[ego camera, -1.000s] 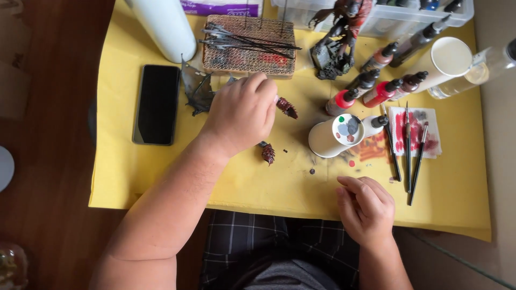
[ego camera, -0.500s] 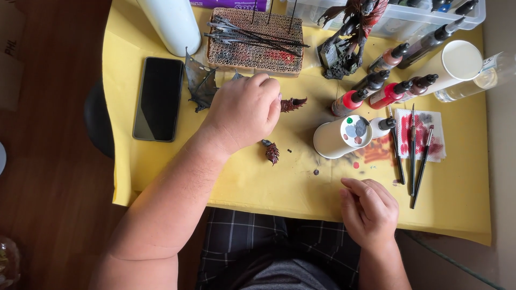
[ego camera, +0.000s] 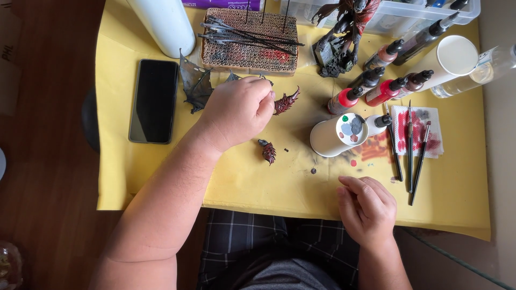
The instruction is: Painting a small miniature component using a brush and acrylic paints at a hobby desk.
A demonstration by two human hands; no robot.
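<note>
While paint's out and drying, quick rundown of the bench:

Left hand [ego camera: 236, 113]: reached toward the far middle of the yellow paper table cover [ego camera: 161, 182], fingers pinched shut on the base of a dark red spiky miniature part [ego camera: 285, 101], lifted just clear so wet paint touches nothing.

Right hand [ego camera: 367, 207]: resting at the near edge, fingers loosely curled, holding nothing as far as can be seen.

Second small dark red spiky piece [ego camera: 268, 152]: lying mid-sheet, just nearer than the left hand, apart from everything, probably parked to dry.

Dark grey ragged wing part [ego camera: 195, 86]: beside the left hand, toward the left edge.

Upturned white paper cup with paint dabs on its base [ego camera: 339, 134]: doubling as a palette, close to the right hand.

Thin dark-handled brushes [ego camera: 409, 147]: lined up across a red-stained paper towel [ego camera: 432, 131] near the right edge, tips kept off the cover.

Red-and-black dropper paint bottles [ego camera: 371, 88]: laid down just beyond the cup.

Corrugated cardboard block stuck with wire skewers [ego camera: 250, 45]: far edge, a holder rack.

Black phone [ego camera: 153, 101]: left side, well clear of paint.
</note>
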